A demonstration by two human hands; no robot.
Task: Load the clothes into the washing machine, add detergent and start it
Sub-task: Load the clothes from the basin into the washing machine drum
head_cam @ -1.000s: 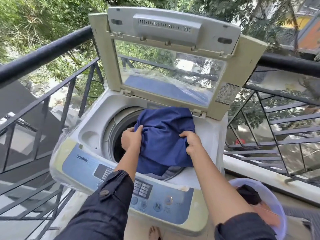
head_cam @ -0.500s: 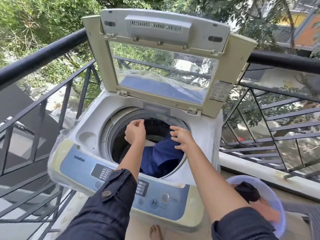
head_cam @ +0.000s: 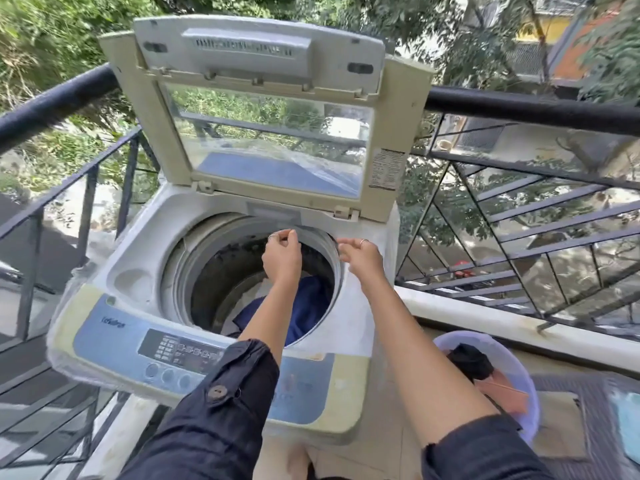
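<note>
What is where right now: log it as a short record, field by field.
lid: up, leaning back
drum: open, blue cloth inside
left hand: over drum, empty
right hand: over drum's right rim, empty
basin: on floor, right of washer, dark and pink clothes in it
panel: front edge, untouched
detergent: none seen

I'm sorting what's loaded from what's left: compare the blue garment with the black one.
The blue garment lies inside the washer drum; the black garment sits in the lilac basin on the floor. Blue is spread loosely; black is bunched into a lump. Neither is touched by the hands.
</note>
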